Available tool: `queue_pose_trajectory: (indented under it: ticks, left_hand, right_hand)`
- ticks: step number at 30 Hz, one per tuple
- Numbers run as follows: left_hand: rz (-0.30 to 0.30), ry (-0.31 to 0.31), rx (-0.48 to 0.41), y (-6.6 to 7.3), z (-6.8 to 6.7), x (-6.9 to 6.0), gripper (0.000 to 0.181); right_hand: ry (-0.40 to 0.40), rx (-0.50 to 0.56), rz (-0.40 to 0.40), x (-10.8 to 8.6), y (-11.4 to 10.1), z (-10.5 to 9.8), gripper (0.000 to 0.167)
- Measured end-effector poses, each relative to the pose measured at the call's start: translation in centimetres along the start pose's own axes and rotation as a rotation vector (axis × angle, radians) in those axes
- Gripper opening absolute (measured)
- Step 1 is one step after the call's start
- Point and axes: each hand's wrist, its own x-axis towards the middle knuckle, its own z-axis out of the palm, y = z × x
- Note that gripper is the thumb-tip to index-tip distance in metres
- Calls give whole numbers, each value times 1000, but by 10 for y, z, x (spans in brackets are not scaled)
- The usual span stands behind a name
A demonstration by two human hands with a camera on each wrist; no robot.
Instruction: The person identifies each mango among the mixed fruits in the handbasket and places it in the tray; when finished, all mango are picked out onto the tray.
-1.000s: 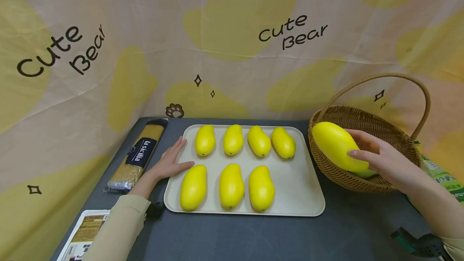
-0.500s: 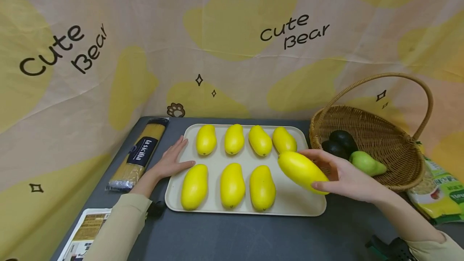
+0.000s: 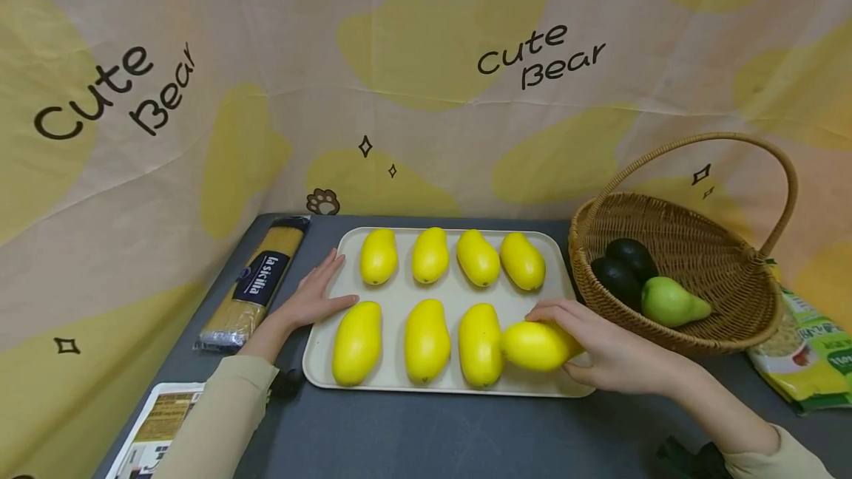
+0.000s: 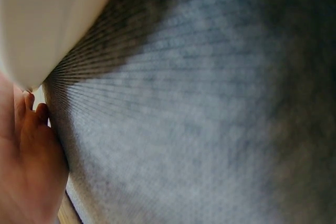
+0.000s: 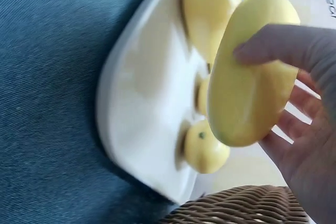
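Note:
My right hand (image 3: 609, 350) holds a yellow mango (image 3: 538, 347) at the front right of the white tray (image 3: 393, 298), thumb on one side and fingers on the other. That mango lies crosswise, close against the rightmost mango (image 3: 481, 346) of the front row; the right wrist view shows the held mango (image 5: 249, 77) above the tray's corner. Several mangoes (image 3: 378, 257) stand in the back row, three more in front. My left hand (image 3: 316, 298) rests on the tray's left edge with its fingers stretched out. In the left wrist view the hand (image 4: 31, 161) is only partly visible.
Right of the tray stands a wicker basket (image 3: 719, 272) with a tall handle, holding two dark avocados (image 3: 615, 281) and a green pear (image 3: 672, 303). A green-yellow bag (image 3: 808, 353) lies beyond it. Left are a spaghetti pack (image 3: 256, 283) and a printed package (image 3: 156, 427).
My right hand has carried the mango from the basket leftward and down to the tray's front right, turning it sideways. The avocados and pear came into view. My left hand has stayed in place.

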Motion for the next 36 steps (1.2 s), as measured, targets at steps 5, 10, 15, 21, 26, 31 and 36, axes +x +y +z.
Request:
queue_pose_trajectory:
  ticks: [5,10,15,21,26,31,36]
  left_hand:
    - [-2,2,-9,1,0,0,94]
    - [2,3,-3,0,0,0,94]
    - [8,5,-3,0,0,0,93]
    - [6,5,-2,-1,0,0,93]
    - [5,3,-5,0,1,0,93]
    - [0,4,0,-1,1,1,93]
    - [2,4,4,-1,1,1,94]
  right_hand:
    - [-4,-66,-88,-1,10,8,80]
    - [27,-133,-144,-3,19,13,82]
    - [26,-189,-130,-6,26,18,82]
    - [44,-279,-120,-9,31,25,80]
    - [66,-288,-135,-12,31,30,83]
    - [53,-231,-99,-14,29,31,82]
    - [37,-70,-29,-16,25,31,78]
